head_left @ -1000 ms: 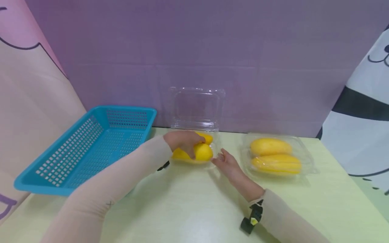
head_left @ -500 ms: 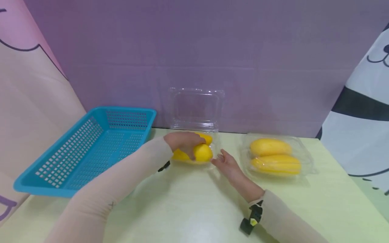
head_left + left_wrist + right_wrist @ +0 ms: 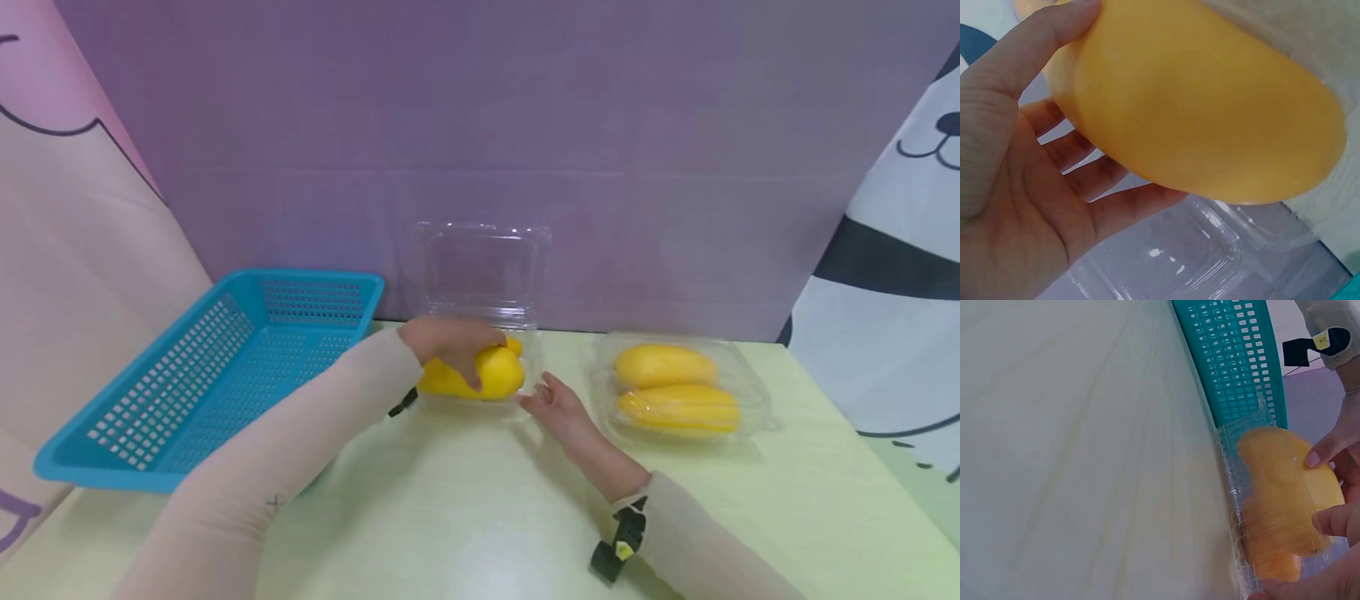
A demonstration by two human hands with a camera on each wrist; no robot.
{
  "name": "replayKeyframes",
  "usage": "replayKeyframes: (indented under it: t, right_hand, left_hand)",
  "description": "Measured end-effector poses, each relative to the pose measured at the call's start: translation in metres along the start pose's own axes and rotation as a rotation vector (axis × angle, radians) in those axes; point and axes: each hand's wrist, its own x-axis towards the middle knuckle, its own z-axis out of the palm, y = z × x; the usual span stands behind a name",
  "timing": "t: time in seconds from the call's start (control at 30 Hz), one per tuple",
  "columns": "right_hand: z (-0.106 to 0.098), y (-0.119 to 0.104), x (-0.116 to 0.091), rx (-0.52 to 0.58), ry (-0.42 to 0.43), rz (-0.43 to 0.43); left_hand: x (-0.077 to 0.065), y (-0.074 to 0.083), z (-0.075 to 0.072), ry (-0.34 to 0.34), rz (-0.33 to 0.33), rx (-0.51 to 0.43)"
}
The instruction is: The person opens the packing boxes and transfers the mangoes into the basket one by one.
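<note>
My left hand (image 3: 459, 343) grips a yellow mango (image 3: 498, 377) from above, with the thumb on its near side. In the left wrist view, the held mango (image 3: 1204, 106) lies between the thumb and the spread fingers. A second mango (image 3: 514, 345) shows behind it, mostly hidden. Both are at a clear plastic clamshell (image 3: 532, 367), whose lid (image 3: 483, 267) stands raised at the back. Thumb and fingertips of my right hand (image 3: 566, 421) hold the clamshell's right end. From the right wrist, the clamshell's clear wall (image 3: 1232, 487) shows in front of the mangoes.
A blue perforated basket (image 3: 300, 350) stands on the left. To the right, a closed clear clamshell (image 3: 750, 387) contains two yellow mangoes (image 3: 667, 367). A purple backdrop (image 3: 510, 100) rises directly behind the table (image 3: 450, 500).
The mango in my left hand has come up slightly and shows more of its near side, covering more of the mango behind. My right hand has barely moved.
</note>
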Motion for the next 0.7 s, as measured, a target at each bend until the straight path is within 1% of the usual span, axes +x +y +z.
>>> replayKeyframes:
  t: [0.2, 0.37, 0.5, 0.6, 0.7]
  right_hand:
    - [-0.001, 0.003, 0.001, -0.003, 0.016, -0.008]
    - [0.0, 0.003, 0.0, -0.018, 0.026, -0.002]
    - [0.0, 0.002, 0.001, -0.038, 0.048, -0.014]
    - [-0.002, 0.003, 0.001, -0.047, 0.055, -0.015]
    - [-0.002, 0.004, 0.002, -0.046, 0.048, -0.007]
  left_hand:
    - [-0.006, -0.002, -0.01, 0.042, 0.07, 0.008]
    - [-0.017, -0.006, -0.021, 0.065, 0.11, 0.03]
    - [-0.025, -0.009, -0.031, 0.108, 0.142, 0.055]
    - [-0.029, -0.012, -0.037, 0.13, 0.139, 0.046]
    - [-0.033, -0.016, -0.042, 0.132, 0.114, 0.033]
